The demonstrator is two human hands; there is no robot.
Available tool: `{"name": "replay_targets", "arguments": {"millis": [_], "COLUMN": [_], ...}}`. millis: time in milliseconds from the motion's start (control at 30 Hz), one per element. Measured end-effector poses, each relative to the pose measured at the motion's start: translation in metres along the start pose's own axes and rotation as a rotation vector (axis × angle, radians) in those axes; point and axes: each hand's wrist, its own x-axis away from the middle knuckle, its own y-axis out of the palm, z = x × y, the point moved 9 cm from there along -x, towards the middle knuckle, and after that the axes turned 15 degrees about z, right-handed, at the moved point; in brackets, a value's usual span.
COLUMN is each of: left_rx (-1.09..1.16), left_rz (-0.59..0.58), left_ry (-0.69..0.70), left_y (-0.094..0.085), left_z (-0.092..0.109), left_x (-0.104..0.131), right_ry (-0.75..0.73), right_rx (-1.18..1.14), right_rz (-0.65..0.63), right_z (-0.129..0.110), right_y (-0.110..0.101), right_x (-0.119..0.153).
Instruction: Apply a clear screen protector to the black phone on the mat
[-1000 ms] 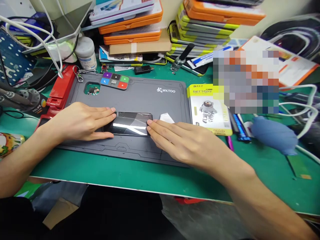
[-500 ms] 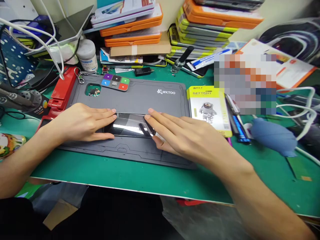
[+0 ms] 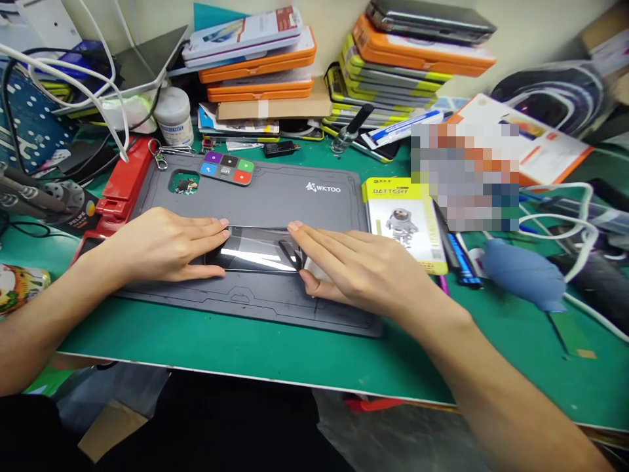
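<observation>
A smartphone (image 3: pixel 258 252) lies flat, glossy black screen up, on a dark grey work mat (image 3: pixel 275 196). My left hand (image 3: pixel 171 242) grips its left end, thumb along the near edge and fingers over the far edge. At the other end, my right hand (image 3: pixel 348 262) grips it the same way, with fingertips at the far right corner and thumb at the near one. Both palms hide the phone's ends. On the mat's far left are a small colour-marked plate (image 3: pixel 227 168) and a recess (image 3: pixel 185 183) with small metal parts in it.
Right of the mat lie a yellow battery box (image 3: pixel 403 223), blue-handled tools (image 3: pixel 462 255) and a blue air blower (image 3: pixel 525 272). A red holder (image 3: pixel 122 180) borders the left. Behind stand a white jar (image 3: pixel 174 118) and stacked orange cases (image 3: pixel 260 63). The green table edge runs in front.
My right fingers have shifted slightly up and right along the phone's end, so more of its screen shows. The left hand keeps its hold. The camera view has turned a little.
</observation>
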Motion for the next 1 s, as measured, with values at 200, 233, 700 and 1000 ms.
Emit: {"name": "replay_targets", "arguments": {"millis": [200, 233, 700, 1000], "left_rx": [-0.016, -0.021, 0.191, 0.200], "left_rz": [0.097, 0.118, 0.044, 0.007], "left_ry": [0.043, 0.052, -0.164, -0.207], "left_y": [-0.005, -0.007, -0.001, 0.002], "left_z": [0.004, 0.005, -0.012, -0.013], "left_x": [-0.001, -0.001, -0.007, -0.005], "right_ry": [0.061, 0.068, 0.080, 0.238], "right_rx": [-0.053, -0.057, -0.041, -0.217], "right_rz": [-0.006, -0.002, 0.031, -0.040], "right_z": [0.002, 0.003, 0.005, 0.021], "right_y": [-0.001, -0.002, -0.007, 0.001], "right_x": [-0.001, -0.002, -0.004, 0.012]}}
